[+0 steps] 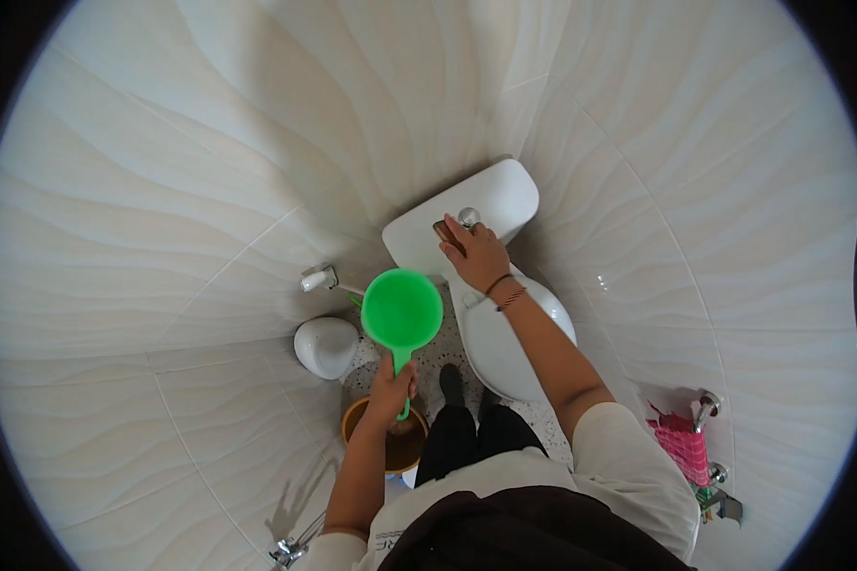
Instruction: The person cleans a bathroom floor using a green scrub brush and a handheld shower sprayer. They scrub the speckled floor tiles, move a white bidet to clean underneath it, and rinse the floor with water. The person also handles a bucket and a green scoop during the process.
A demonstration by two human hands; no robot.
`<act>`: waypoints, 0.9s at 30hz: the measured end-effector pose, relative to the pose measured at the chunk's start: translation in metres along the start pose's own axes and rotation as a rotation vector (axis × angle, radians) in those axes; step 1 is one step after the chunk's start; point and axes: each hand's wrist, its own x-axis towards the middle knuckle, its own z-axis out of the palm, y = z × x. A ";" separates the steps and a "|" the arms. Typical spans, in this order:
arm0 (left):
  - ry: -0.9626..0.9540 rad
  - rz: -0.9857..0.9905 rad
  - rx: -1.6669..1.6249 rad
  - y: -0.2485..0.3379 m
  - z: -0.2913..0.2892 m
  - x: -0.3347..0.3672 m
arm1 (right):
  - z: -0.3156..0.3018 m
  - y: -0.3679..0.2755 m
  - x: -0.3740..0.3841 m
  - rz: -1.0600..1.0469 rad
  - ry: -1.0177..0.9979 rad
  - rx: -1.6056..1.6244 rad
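Observation:
My left hand (pixel 388 390) is closed around the handle of a bright green plastic dipper (pixel 402 309), its round bowl facing up. Below that hand stands an orange-brown bucket (pixel 354 419), partly hidden by my forearm. My right hand (pixel 479 257) presses a brown, block-shaped scrubber (pixel 441 228) on the lid of the white toilet tank (pixel 417 225). Most of the scrubber is under my fingers, so its exact kind is unclear. Just beyond my fingertips is the round chrome flush button (pixel 468 217). The closed toilet lid (pixel 505 343) lies beneath my right forearm.
A small white bin (pixel 327 346) stands by the left wall, under a wall-mounted white sprayer (pixel 318 278). A chrome tap (pixel 288 552) juts out at lower left. On the right wall, a pink cloth (pixel 681 447) hangs from a metal rail. Speckled floor (pixel 430 357) shows around my feet.

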 end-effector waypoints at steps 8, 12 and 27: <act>0.123 -0.062 -0.280 -0.033 -0.042 -0.009 | 0.115 0.009 0.054 -0.052 0.273 -0.366; 0.123 -0.062 -0.353 -0.042 -0.046 -0.013 | 0.102 -0.017 0.068 -0.161 -0.102 -0.335; 0.149 -0.084 -0.408 -0.038 -0.042 -0.006 | 0.054 0.080 0.058 0.122 0.216 -0.318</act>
